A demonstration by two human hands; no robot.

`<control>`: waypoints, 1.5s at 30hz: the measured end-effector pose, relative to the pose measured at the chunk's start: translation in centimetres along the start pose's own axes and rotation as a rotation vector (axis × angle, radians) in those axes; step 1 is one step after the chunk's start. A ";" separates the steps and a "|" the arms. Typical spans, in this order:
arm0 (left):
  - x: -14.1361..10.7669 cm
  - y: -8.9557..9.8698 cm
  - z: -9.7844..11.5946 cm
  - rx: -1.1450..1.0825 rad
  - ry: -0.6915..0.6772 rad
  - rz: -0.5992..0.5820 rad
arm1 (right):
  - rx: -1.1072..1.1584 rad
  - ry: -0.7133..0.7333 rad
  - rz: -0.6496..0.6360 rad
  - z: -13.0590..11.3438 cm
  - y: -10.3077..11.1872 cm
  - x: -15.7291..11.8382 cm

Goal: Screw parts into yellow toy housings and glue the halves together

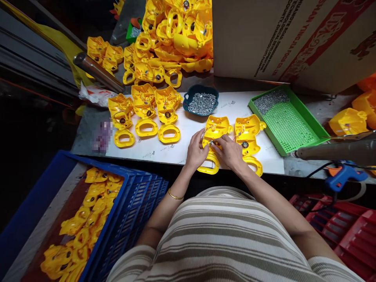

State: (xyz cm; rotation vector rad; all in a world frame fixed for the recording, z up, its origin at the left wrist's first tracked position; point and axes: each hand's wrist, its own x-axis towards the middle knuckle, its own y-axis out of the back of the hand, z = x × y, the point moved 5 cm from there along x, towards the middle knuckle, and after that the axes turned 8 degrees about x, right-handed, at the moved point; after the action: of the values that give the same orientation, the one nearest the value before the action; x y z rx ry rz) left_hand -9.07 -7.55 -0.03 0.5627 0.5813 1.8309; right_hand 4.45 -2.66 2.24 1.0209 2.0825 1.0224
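Observation:
At the front edge of the table, both my hands work on one yellow plastic shell (217, 124) with a ring-shaped handle. My left hand (196, 150) is closed at the shell's left side, fingers curled around its edge. My right hand (230, 152) reaches over the lower part, fingertips together near a small round metal part (212, 143); whether they pinch anything is hidden. To the right lies a second yellow shell (248, 124) with wires and a round speaker-like part. Several similar shells (169, 100) with ring handles (169, 134) are lined up on the left.
Behind my hands stands a dark bowl (201, 100) of small metal screws. A green tray (299, 125) with more screws is at right, near a cardboard box (282, 35). Yellow parts pile (188, 43) at the back. A blue crate (123, 196) stands lower left; a blue tool (342, 178) hangs right.

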 end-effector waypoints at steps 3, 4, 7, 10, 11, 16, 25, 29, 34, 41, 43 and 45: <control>-0.3 -0.4 -0.4 -0.036 0.061 -0.039 | -0.019 -0.009 0.001 0.0 -0.3 0.0; -0.4 -0.4 -0.4 -0.035 0.074 -0.045 | -0.026 -0.011 0.003 0.0 -0.4 0.0; -0.8 -0.5 -0.2 -0.006 0.099 -0.035 | -0.051 -0.012 0.004 0.1 -0.4 -0.1; -1.3 -0.6 0.3 0.006 0.119 -0.032 | -0.073 -0.003 -0.003 0.1 -0.2 -0.4; -1.4 -0.7 0.5 0.003 0.123 -0.035 | -0.079 0.002 -0.005 0.1 -0.1 -0.5; -2.3 -1.1 1.2 -0.011 0.142 -0.048 | -0.109 0.018 -0.042 -0.1 0.1 -1.2; -2.4 -1.7 1.6 0.012 0.185 -0.083 | -0.174 0.003 -0.109 -0.5 0.3 -2.2; -2.2 -1.9 1.9 0.022 0.215 -0.139 | -0.181 -0.008 -0.092 -0.2 0.4 -2.2; -2.4 -2.2 1.8 -0.012 0.217 -0.137 | -0.178 -0.016 -0.099 0.1 0.2 -2.2; -2.4 -3.0 1.8 -0.123 0.215 -0.109 | -0.167 -0.045 -0.067 0.4 0.2 -2.4; -2.3 -3.2 1.7 -0.133 0.207 -0.101 | -0.166 -0.035 -0.060 0.4 0.2 -2.5; -2.2 -3.3 1.6 -0.129 0.209 -0.097 | -0.159 -0.019 -0.046 0.5 0.3 -2.6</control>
State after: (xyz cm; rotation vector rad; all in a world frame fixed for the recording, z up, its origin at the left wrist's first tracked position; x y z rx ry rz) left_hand -5.00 -8.48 -1.10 0.2539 0.6130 1.8318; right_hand 6.28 -4.54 2.67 0.8961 1.9652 1.1312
